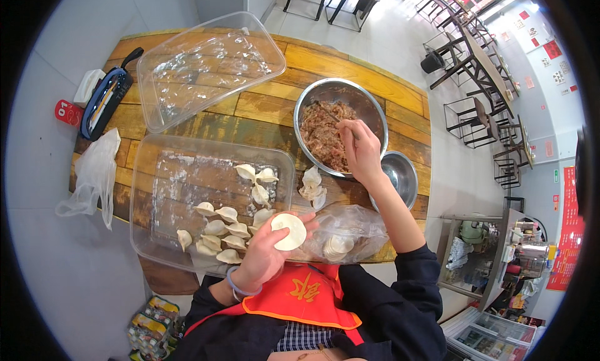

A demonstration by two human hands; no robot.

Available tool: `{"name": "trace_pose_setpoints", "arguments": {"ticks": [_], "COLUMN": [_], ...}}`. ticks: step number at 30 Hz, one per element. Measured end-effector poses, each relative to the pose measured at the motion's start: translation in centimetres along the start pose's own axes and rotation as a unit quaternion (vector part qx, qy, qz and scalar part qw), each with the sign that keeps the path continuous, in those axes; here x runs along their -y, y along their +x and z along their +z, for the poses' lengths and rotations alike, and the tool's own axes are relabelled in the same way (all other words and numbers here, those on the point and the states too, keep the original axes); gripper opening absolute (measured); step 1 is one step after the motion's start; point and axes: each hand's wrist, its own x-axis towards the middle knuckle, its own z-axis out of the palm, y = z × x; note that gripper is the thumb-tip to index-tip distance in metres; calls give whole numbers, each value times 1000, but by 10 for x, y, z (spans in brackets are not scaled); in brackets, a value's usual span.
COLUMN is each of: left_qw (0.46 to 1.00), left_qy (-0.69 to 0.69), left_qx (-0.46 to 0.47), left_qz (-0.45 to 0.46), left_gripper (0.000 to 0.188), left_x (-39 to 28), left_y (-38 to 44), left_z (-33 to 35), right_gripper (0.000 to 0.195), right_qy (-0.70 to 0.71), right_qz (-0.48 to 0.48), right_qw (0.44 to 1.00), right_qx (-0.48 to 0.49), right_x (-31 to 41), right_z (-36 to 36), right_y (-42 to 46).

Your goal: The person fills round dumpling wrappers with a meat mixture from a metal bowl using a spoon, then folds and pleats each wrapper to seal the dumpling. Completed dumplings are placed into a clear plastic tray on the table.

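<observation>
On my left hand (267,251) lies a round dumpling wrapper (291,236), the thumb pressing its face. My right hand (360,147) grips a thin utensil (332,113), whose far end is in the minced meat filling (323,136). A steel bowl (382,110) contains this filling. Several folded dumplings (227,214) sit in a clear plastic tray (140,197) dusted with flour, left of and partly behind my left hand. To the right of that hand, a stack of wrappers (338,247) shows in a clear plastic bag (363,225).
A smaller steel bowl (405,178) stands beside the large one. Crumpled pale plastic (313,187) lies near the tray. Farther off are a floury clear container (211,70), a dark pencil case (107,101), a plastic bag (98,169) and a red number tag (69,112). Stools and tables stand beyond.
</observation>
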Motion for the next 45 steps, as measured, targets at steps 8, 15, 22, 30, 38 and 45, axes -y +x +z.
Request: {"name": "trace_pose_setpoints", "arguments": {"ticks": [8,15,22,30,38,45], "left_qw": [1000,999,999,999,998,994], "left_qy": [-8,6,-2,-21,-40,-101], "left_qx": [-1,-25,-27,-3,-21,8], "left_qz": [14,28,27,25,35,28], "left_gripper": [31,31,30,35,38,43], "left_x": [1,7,6,4,8,10], "left_y": [2,2,2,8,14,23], "left_z": [-1,-6,-5,4,16,25], "right_gripper": [9,18,20,23,22,19], "right_qy": [88,353,467,418,473,563], "right_qz": [92,273,381,327,306,305], "right_qw": [992,892,783,824,796,747], "right_qx": [-10,-67,-153,-196,-223,-179], "right_x": [0,-8,-22,-23,-6,44], "right_z": [-4,-4,-22,-42,-68,-92], "right_y": [-15,-22,-26,-36,-42,-56]}}
